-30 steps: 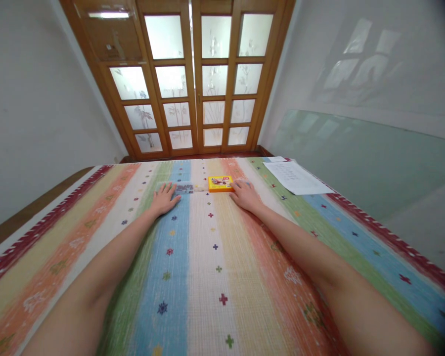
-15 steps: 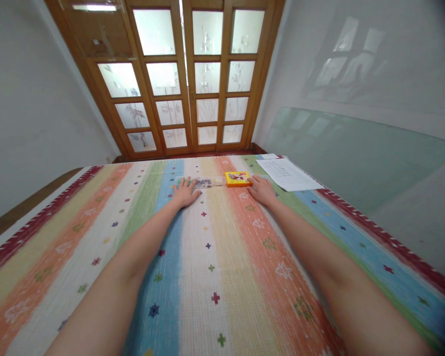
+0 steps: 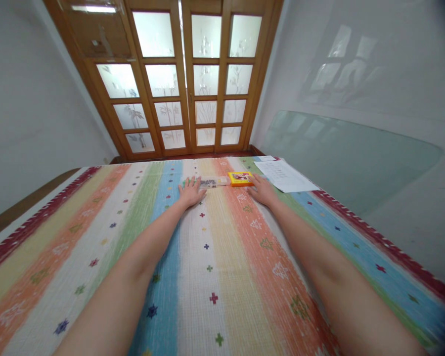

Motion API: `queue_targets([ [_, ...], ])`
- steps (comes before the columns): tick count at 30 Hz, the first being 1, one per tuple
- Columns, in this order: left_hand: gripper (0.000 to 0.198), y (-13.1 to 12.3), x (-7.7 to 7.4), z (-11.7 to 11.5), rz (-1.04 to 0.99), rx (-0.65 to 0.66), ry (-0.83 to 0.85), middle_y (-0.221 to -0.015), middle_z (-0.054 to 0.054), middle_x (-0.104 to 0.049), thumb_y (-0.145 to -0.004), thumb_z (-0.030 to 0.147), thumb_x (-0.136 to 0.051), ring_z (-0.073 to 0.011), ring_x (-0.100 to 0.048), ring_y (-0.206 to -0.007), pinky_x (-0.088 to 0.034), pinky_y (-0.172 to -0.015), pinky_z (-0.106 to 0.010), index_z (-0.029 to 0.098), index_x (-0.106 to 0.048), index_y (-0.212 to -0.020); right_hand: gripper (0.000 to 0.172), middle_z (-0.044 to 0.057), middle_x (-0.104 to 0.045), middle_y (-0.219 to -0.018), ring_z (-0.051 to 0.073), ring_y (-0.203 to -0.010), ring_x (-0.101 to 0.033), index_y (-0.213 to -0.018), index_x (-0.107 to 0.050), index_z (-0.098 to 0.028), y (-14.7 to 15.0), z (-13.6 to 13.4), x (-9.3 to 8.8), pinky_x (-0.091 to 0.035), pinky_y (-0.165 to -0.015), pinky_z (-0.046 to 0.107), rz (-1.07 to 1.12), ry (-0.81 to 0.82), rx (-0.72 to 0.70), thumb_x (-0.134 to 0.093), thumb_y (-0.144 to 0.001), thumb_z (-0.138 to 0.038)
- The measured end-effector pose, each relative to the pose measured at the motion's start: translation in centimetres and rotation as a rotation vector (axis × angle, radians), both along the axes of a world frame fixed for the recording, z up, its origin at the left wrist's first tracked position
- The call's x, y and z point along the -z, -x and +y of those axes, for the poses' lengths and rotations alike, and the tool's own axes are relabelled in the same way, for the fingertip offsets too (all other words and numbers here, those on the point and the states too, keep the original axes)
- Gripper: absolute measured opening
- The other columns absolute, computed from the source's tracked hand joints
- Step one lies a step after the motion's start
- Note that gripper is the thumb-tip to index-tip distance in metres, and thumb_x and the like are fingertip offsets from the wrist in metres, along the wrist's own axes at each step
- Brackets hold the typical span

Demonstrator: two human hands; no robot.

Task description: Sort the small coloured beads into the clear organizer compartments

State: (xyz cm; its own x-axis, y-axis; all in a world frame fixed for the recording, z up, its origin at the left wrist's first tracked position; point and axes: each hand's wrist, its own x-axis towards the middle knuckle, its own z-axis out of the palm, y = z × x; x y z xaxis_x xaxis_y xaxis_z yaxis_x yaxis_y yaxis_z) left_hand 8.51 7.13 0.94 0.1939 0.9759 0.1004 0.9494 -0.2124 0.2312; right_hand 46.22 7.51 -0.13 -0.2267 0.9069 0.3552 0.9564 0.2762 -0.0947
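A long clear plastic case (image 3: 221, 182) with dark printing lies flat on the striped tablecloth. My left hand (image 3: 191, 193) rests over its left end, fingers spread, covering part of it. End to end with the case, on its right, is a small yellow box (image 3: 240, 179) with red and dark pictures. At the box's right end lies my right hand (image 3: 262, 191), its fingers stretched out and the fingertips touching or nearly touching the box. Neither hand is wrapped around anything.
Sheets of white paper (image 3: 284, 177) lie on the tablecloth (image 3: 222, 257) to the right of my right hand. Beyond the far table edge stand wooden doors (image 3: 187, 109) with frosted panes. A wall (image 3: 393, 89) with a pale green panel runs along the right.
My left hand, the plastic case and the yellow box have slid slightly right together. My right hand stays at the box's end. The camera view has shifted a little.
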Motion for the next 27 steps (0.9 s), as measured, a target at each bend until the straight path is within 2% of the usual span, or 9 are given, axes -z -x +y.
queue_targets([
  [3, 0.077, 0.4, -0.6, -1.2, -0.009, 0.022, -0.115, -0.178, -0.005, -0.009, -0.103, 0.064, -0.033, -0.0357, 0.000, -0.164, -0.006, -0.126, -0.072, 0.031, -0.014, -0.171, 0.060, 0.012, -0.035, -0.168, 0.029, -0.156, -0.032, -0.160, -0.044, -0.019, 2.7, -1.6, -0.6, -0.027, -0.128, 0.049, 0.021, -0.004, -0.138, -0.047, -0.103, -0.038],
  [6, 0.073, 2.1, -0.4, -3.3, -0.004, 0.120, -0.158, -0.177, -0.004, -0.014, -0.104, 0.060, -0.035, -0.0316, -0.007, -0.164, -0.006, -0.130, -0.063, 0.030, -0.020, -0.170, 0.057, 0.012, -0.032, -0.170, 0.029, -0.156, -0.030, -0.157, -0.049, -0.018, 6.5, -3.3, -0.9, -0.027, -0.128, 0.049, 0.061, 0.012, -0.283, -0.046, -0.105, -0.040],
  [8, 0.072, 3.8, 0.1, -5.0, 0.025, 0.189, -0.129, -0.177, -0.004, -0.018, -0.104, 0.061, -0.037, -0.0306, -0.011, -0.164, -0.008, -0.132, -0.059, 0.030, -0.026, -0.168, 0.059, 0.012, -0.033, -0.169, 0.029, -0.156, -0.032, -0.160, -0.045, -0.018, 9.3, -4.5, -0.9, -0.028, -0.128, 0.049, 0.077, 0.054, -0.366, -0.044, -0.107, -0.045],
  [10, 0.073, 5.7, 0.5, -6.8, 0.061, 0.222, -0.071, -0.176, -0.005, -0.022, -0.103, 0.065, -0.037, -0.0311, -0.016, -0.163, -0.010, -0.132, -0.057, 0.029, -0.031, -0.167, 0.064, 0.014, -0.029, -0.171, 0.030, -0.158, -0.028, -0.162, -0.042, -0.019, 12.2, -5.6, -0.8, -0.028, -0.128, 0.050, 0.074, 0.113, -0.427, -0.043, -0.108, -0.052],
  [15, 0.080, 9.1, 0.6, -9.7, 0.142, 0.256, 0.015, -0.175, -0.005, -0.023, -0.099, 0.075, -0.037, -0.0337, -0.020, -0.162, -0.009, -0.131, -0.058, 0.032, -0.034, -0.166, 0.081, 0.016, -0.024, -0.172, 0.038, -0.159, -0.024, -0.166, -0.037, -0.025, 17.9, -8.1, -0.3, -0.022, -0.127, 0.062, 0.042, 0.265, -0.465, -0.046, -0.102, -0.073],
  [19, 0.086, 9.0, 0.4, -10.1, 0.145, 0.218, 0.065, -0.176, -0.005, -0.017, -0.095, 0.081, -0.038, -0.0375, -0.014, -0.163, -0.009, -0.130, -0.063, 0.034, -0.030, -0.167, 0.085, 0.018, -0.024, -0.171, 0.038, -0.160, -0.020, -0.165, -0.039, -0.025, 19.4, -9.1, -0.1, -0.016, -0.127, 0.065, 0.000, 0.303, -0.441, -0.044, -0.099, -0.078],
  [27, 0.096, 7.9, 0.1, -9.5, 0.142, 0.231, 0.151, -0.177, -0.007, -0.007, -0.089, 0.089, -0.040, -0.0447, -0.006, -0.162, -0.004, -0.123, -0.077, 0.038, -0.023, -0.169, 0.094, 0.018, -0.021, -0.172, 0.039, -0.161, -0.016, -0.167, -0.035, -0.023, 19.4, -9.3, -0.7, -0.014, -0.128, 0.065, -0.019, 0.350, -0.431, -0.041, -0.096, -0.085],
])
